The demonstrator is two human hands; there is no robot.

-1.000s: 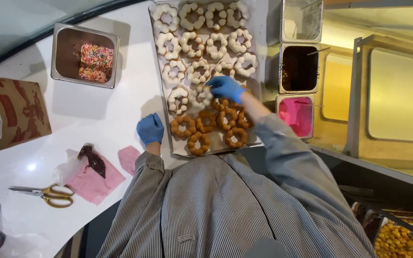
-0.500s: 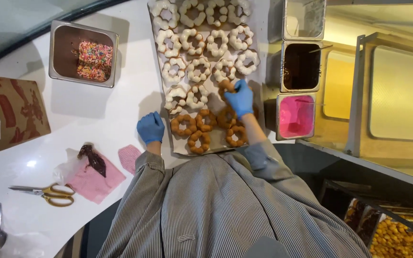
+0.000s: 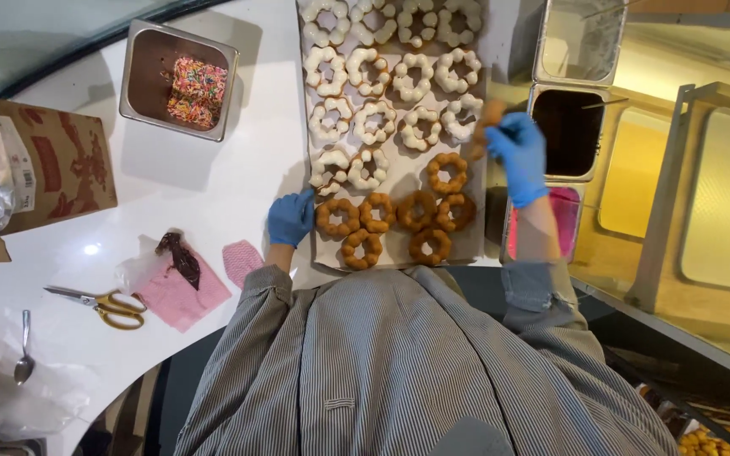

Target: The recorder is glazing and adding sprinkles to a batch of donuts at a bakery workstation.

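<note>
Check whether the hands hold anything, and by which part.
The right hand holds a plain brown doughnut by its edge, beside the dark glaze pan. The left hand holds nothing; it rests at the tray edge.

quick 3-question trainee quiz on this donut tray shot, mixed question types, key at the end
1. True or false: the right hand holds a plain donut beside the tray.
2. Which lies nearest the scissors? A) pink cloth B) sprinkle pan C) cardboard box
3. Fill in: the left hand rests at the tray's near ____ corner.

Key: 1 true; 2 A; 3 left.
</note>
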